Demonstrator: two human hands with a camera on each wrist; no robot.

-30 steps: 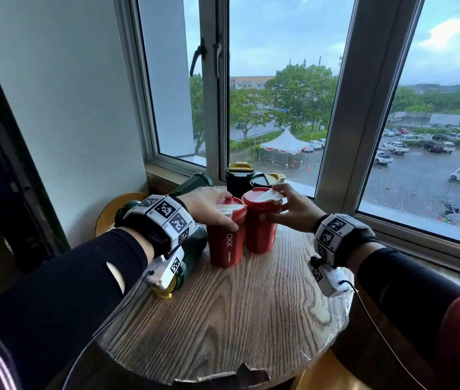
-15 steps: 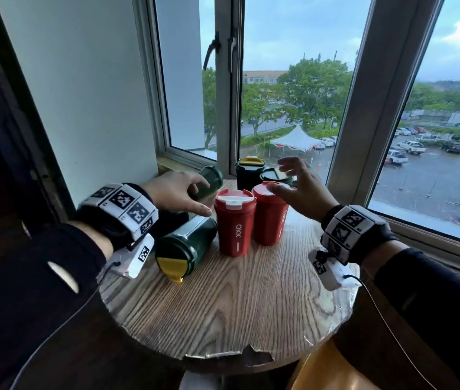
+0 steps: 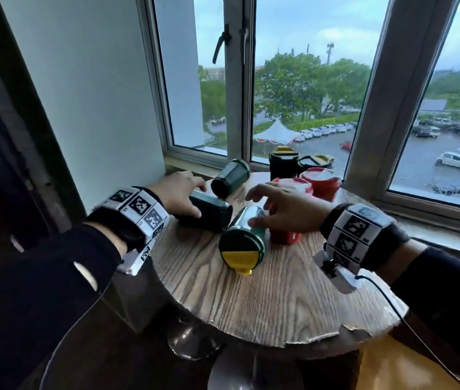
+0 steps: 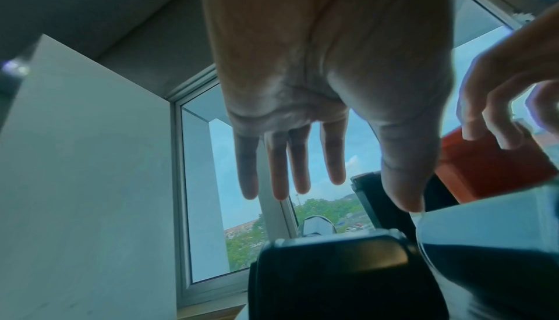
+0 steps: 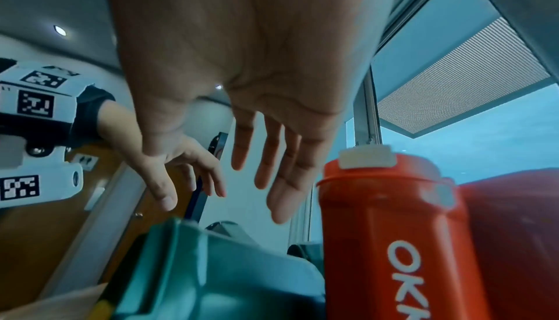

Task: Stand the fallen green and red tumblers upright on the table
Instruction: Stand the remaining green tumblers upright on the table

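Note:
Three green tumblers lie on their sides on the round wooden table [image 3: 279, 299]. My left hand [image 3: 189, 198] hovers with straight fingers over the left green tumbler [image 3: 212, 213], thumb at its side. My right hand [image 3: 262, 211] is spread above the near green tumbler [image 3: 241, 240], whose yellow lid faces me. A third green tumbler [image 3: 230, 175] lies further back. Two red tumblers stand upright: one [image 3: 283, 235] behind my right hand, one [image 3: 321, 184] beyond it. In the right wrist view the red tumbler [image 5: 393, 241] stands right of my open fingers [image 5: 284, 193].
Two dark tumblers with yellow lids [image 3: 282, 161] stand upright at the back by the window frame [image 3: 364, 122]. A white wall [image 3: 96, 108] is close on the left. The table's front edge [image 3: 307, 337] is chipped.
Both hands have left the tops of the red tumblers and moved left and down over the fallen green ones. The red tumblers stay upright.

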